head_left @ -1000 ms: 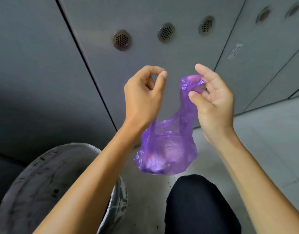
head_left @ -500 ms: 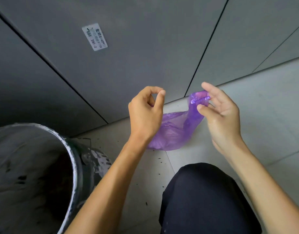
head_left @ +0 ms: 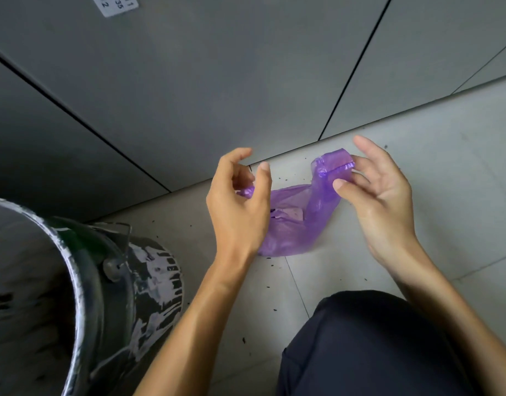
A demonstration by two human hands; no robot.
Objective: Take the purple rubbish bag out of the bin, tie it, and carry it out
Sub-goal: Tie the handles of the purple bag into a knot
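The purple rubbish bag (head_left: 299, 224) is small, thin and translucent, and it hangs slack between my two hands just above the tiled floor. My right hand (head_left: 383, 204) pinches one top strip of the bag between thumb and fingers, at the upper right. My left hand (head_left: 240, 207) is in front of the bag's other side. Its thumb and forefinger are apart, while its lower fingers curl around a purple strip that shows beside them. The bin (head_left: 114, 281), a dark bucket smeared with white paint, stands at the lower left, with no bag in it.
Grey cabinet doors (head_left: 217, 81) form a wall straight ahead, with a white label (head_left: 114, 4) at the top left. The pale tiled floor (head_left: 446, 167) carries scattered dark crumbs. My knee in dark trousers (head_left: 360, 347) fills the lower right.
The view has tipped down toward the floor and both hands have lowered with the bag. The left thumb and forefinger have spread apart. The bin now shows larger at the left.
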